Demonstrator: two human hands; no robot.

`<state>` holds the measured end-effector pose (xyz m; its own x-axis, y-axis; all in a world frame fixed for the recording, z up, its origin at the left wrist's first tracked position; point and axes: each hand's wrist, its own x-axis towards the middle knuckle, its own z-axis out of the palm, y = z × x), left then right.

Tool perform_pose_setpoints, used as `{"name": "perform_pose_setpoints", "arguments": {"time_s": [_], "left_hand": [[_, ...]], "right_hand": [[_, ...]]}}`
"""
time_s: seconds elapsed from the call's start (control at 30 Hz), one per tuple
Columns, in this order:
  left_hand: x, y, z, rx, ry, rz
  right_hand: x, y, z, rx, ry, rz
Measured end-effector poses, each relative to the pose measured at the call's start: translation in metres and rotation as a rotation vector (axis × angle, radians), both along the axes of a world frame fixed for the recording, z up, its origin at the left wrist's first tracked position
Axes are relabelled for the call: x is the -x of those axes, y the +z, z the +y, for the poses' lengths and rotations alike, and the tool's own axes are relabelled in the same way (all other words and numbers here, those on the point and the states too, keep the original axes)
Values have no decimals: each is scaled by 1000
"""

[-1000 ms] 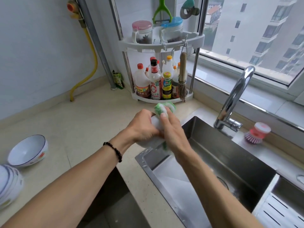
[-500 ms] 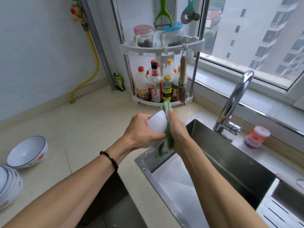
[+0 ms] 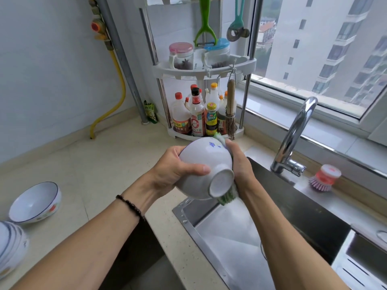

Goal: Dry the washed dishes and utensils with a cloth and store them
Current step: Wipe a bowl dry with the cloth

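- White and round, the bowl [image 3: 206, 164] is up in the air in front of you, just over the near left corner of the sink [image 3: 293, 216]. Its bottom ring faces you.
- Your left hand [image 3: 173, 170] holds the bowl from the left side. The thumb lies across the bowl's outside, and the fingers curl round its far edge.
- Your right hand [image 3: 240, 164] is on the right side of the bowl. It presses a green and white cloth [image 3: 227, 196] against it. You can see bits of the cloth poke out above and below the hand.
- Left of the sink, on the counter [image 3: 104, 164], a second bowl [image 3: 35, 203] with a blue rim sits tipped to one side.
- Just beside it, at the picture's left edge, is a stack of bowls [image 3: 11, 248].
- Behind the sink stands the tap [image 3: 293, 139], with a pink dish brush [image 3: 324, 177] to its right.
- Far behind the sink's left corner, a rack [image 3: 205, 69] holds bottles and jars.
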<state>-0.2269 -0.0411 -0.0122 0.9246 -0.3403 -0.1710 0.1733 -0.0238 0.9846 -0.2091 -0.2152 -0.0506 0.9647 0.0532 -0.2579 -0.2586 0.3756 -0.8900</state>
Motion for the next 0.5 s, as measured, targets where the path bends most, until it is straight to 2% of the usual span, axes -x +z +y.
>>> {"name": "perform_pose_setpoints", "arguments": {"time_s": [0.1,0.17,0.3,0.43,0.5], "left_hand": [[-9,15,6,-197,-207,81],[-14,22,5,-351,-263,72],[-6,14,-5,-393,-117,-28],[-10,-1,-12,-624,107,-218],[-8,-2,-13,-662,121,-275]], "right_hand": [[3,0,0,205,37,-127],[4,1,3,355,78,-248],[-3,2,10,481,29,-368],[14,-14,35,664,104,-407],[19,-14,38,551,77,-322]]}}
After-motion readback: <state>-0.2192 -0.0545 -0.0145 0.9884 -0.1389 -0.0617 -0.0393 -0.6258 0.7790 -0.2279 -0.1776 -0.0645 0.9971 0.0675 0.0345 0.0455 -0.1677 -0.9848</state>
